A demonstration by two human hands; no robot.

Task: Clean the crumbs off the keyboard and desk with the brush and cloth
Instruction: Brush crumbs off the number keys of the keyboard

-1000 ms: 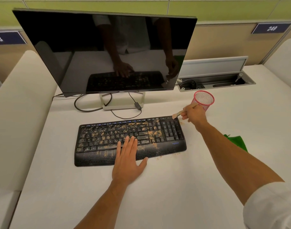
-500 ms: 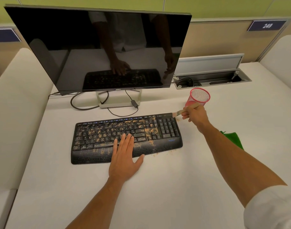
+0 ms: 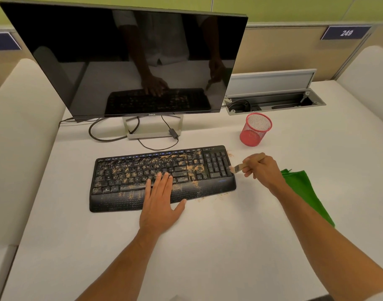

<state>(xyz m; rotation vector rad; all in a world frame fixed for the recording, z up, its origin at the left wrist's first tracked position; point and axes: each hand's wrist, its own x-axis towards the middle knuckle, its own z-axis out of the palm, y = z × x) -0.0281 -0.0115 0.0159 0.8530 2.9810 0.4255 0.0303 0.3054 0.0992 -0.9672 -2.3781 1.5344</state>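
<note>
A black keyboard (image 3: 129, 183) lies on the white desk (image 3: 208, 246), strewn with tan crumbs (image 3: 194, 168) over its keys and palm rest. More crumbs lie on the desk by its front right corner. My left hand (image 3: 160, 203) rests flat, fingers straight, on the palm rest and lower keys. My right hand (image 3: 262, 168) grips a small wooden-handled brush (image 3: 237, 168), whose bristles touch the keyboard's right edge beside the number pad. A green cloth (image 3: 305, 192) lies on the desk to the right, partly hidden by my right forearm.
A dark monitor (image 3: 125, 61) stands behind the keyboard, with cables (image 3: 112, 137) looping around its stand. A red mesh cup (image 3: 254, 130) sits behind the keyboard's right end. An open cable hatch (image 3: 273, 98) is set in the desk at the back right. Padded partitions flank both sides.
My right hand has drawn the brush from the keyboard's far right corner toward me, down along its right edge. My left hand has stayed on the palm rest.
</note>
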